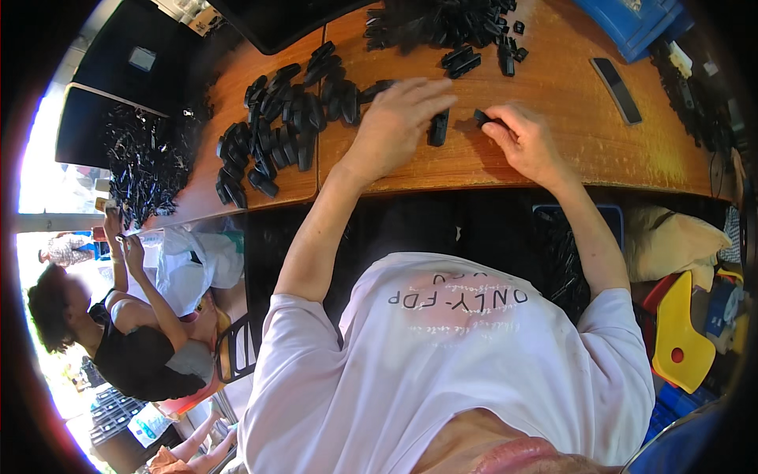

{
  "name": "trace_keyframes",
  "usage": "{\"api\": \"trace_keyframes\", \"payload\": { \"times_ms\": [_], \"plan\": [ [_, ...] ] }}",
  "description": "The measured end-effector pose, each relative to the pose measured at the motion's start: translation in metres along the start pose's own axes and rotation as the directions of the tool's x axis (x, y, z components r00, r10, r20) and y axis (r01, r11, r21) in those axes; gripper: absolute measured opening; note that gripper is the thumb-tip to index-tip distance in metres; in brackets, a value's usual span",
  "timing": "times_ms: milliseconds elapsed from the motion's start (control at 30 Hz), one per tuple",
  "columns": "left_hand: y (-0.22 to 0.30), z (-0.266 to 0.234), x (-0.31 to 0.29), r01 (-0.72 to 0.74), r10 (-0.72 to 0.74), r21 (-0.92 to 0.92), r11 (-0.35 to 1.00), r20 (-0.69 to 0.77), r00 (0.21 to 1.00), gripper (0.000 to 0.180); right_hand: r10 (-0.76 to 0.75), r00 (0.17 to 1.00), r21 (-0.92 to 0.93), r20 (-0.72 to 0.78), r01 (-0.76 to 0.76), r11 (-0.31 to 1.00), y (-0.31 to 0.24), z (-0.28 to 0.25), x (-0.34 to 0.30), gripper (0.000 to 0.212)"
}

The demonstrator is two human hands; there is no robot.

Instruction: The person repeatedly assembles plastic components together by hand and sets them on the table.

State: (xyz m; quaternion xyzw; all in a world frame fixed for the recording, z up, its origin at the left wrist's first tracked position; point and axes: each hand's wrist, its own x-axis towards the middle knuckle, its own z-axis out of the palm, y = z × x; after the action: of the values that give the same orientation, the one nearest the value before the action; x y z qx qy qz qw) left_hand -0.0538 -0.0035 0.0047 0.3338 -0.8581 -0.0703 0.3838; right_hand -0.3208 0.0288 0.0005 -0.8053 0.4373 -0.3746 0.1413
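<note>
Head view, looking down on wooden counter (pixel 553 150) w/ both hands out front. Right hand (pixel 525 142) pinches a small black plastic piece (pixel 480 118) between thumb & fingertips, just above the counter near its front edge. The piece is short, blocky, matte black; most of it hidden by the fingers. Left hand (pixel 399 118) lies flat, fingers spread loosely, not gripping; fingertips touch a second black piece (pixel 438 128), longer & narrow, lying on the counter just beside the first. So 2 pieces at the hands, 1 per hand. Left of them a spread of black clips (pixel 276 126), approx 30+, too overlapped to count exactly. Far pile (pixel 442 24) at top edge, also uncountable. One flat dark phone-like bar (pixel 617 89) to the right, well apart. One blue bin (pixel 632 24) at the top right corner.
</note>
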Motion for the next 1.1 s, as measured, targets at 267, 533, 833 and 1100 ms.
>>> {"api": "trace_keyframes", "payload": {
  "times_ms": [267, 533, 833, 1100],
  "plan": [
    [0.0, 0.006, -0.009, 0.172, -0.132, -0.271, 0.947, 0.16, 0.978, 0.028, -0.091, 0.996, -0.039, 0.005, 0.091, 0.995, -0.025, 0.015, -0.003, 0.011],
    [0.004, 0.005, -0.005, 0.218, -0.176, -0.321, 0.922, 0.155, 0.972, 0.039, -0.226, 0.974, -0.112, -0.003, 0.225, 0.968, -0.018, 0.014, 0.0, 0.011],
    [0.008, -0.008, -0.017, 0.229, -0.221, -0.091, 0.969, 0.089, 0.971, 0.045, -0.34, 0.938, 0.004, 0.071, 0.341, 0.94, 0.005, 0.021, 0.028, 0.008],
    [0.023, 0.035, 0.055, 0.17, -0.179, -0.064, 0.983, -0.168, 0.97, 0.031, 0.05, 0.994, -0.492, -0.093, -0.089, 0.866, 0.126, -0.041, 0.061, 0.045]
  ]
}}
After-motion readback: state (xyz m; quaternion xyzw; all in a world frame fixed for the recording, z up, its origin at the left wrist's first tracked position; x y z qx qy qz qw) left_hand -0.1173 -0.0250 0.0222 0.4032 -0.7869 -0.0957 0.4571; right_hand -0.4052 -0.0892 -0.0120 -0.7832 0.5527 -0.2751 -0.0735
